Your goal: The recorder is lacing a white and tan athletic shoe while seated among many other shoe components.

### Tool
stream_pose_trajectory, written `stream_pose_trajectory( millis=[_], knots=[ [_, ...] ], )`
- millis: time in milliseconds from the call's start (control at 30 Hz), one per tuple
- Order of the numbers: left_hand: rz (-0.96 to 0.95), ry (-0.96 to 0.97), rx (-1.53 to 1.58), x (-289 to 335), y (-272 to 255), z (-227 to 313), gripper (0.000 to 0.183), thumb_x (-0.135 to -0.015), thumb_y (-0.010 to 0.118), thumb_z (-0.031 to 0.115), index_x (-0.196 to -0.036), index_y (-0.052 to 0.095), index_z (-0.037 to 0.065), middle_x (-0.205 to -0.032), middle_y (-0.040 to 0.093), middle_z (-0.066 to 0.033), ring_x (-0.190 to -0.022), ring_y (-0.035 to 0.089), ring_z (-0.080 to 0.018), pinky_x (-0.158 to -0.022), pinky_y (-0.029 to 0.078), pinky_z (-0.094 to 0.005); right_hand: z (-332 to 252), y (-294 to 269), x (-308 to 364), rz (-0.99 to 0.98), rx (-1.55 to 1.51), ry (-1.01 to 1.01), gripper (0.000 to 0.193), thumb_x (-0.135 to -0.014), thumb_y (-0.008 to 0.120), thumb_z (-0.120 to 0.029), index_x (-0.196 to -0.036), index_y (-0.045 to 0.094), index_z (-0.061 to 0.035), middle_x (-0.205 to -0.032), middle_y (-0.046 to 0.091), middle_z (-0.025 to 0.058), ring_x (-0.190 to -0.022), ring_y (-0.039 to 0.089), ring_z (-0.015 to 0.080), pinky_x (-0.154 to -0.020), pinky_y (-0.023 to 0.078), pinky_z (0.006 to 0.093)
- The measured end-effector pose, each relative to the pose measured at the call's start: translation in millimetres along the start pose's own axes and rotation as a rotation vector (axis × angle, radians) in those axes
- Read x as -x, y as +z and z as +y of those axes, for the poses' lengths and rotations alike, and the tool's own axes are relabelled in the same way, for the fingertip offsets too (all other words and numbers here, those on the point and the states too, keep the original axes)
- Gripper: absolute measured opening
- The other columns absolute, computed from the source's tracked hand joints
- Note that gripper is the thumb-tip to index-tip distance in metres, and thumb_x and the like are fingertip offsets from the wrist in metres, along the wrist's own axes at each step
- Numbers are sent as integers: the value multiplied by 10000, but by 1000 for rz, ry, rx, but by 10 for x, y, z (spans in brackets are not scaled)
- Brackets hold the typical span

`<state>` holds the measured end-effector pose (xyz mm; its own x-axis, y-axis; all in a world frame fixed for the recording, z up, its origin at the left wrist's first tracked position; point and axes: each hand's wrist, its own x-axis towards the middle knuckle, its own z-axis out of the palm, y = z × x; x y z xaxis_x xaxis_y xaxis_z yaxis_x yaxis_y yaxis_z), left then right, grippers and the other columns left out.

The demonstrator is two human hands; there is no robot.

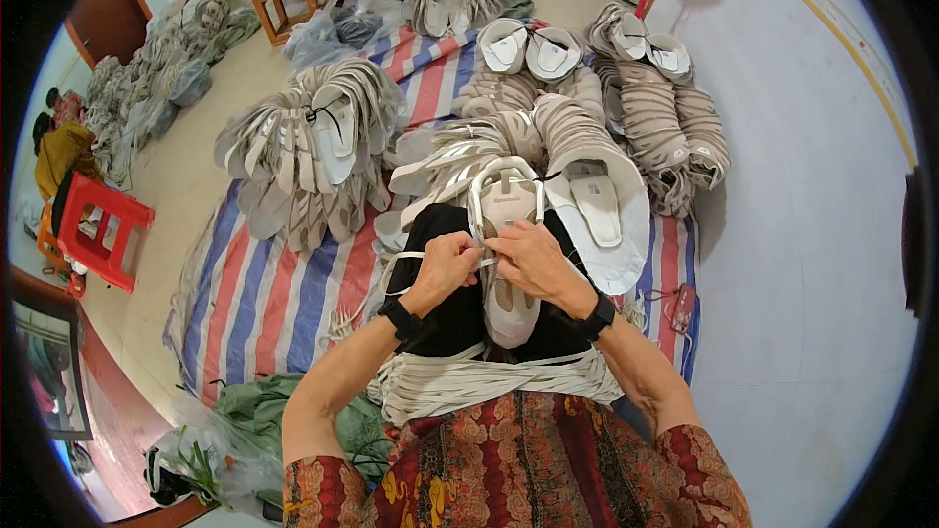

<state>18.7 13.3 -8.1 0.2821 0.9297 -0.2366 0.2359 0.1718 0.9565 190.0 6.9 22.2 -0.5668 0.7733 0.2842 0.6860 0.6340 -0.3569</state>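
A beige and white shoe upper (pixel 511 318) lies lengthwise on my lap, its toe toward me and its heel opening facing away. My left hand (pixel 446 270) is closed at its left side, pinching a white shoelace (pixel 399 258) whose loose end loops out to the left. Over the lacing area, my right hand (pixel 536 258) has its fingers bent and pressed together, meeting the lace close to the left fingertips. The eyelets under my fingers are hidden. Across my waist hangs a thick bunch of flat white laces (pixel 489 383).
Ahead stand tied stacks of shoe uppers (pixel 311 147) and more stacks at the right (pixel 653 127), on a striped tarp (pixel 264 303). A white insole-shaped piece (pixel 597 210) sits beside my right knee. A red stool (pixel 103 225) and a person (pixel 64 156) are at the left.
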Motion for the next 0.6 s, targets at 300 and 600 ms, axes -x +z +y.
stream_pose_trajectory(
  millis=[300, 600],
  knots=[
    [107, 328, -301, -31, -19, -73, 93, -773, 577, 70, -740, 581, -16, -574, 562, -84, -503, 524, -123, -485, 422, -263, -67, 41, 5, 15, -24, 60, 85, -704, 563, -135, -758, 588, -73, -729, 507, 46, -765, 527, 220, -657, 397, 341],
    [-134, 653, -618, -203, -338, 188, 451, -631, 722, 98, -1036, 524, 115, -895, 489, -108, -868, 512, -300, -743, 421, -353, 57, 55, -107, 149, -2, -98, 71, -698, 591, -74, -760, 589, -40, -756, 526, 65, -757, 538, 244, -701, 436, 333]
  ],
)
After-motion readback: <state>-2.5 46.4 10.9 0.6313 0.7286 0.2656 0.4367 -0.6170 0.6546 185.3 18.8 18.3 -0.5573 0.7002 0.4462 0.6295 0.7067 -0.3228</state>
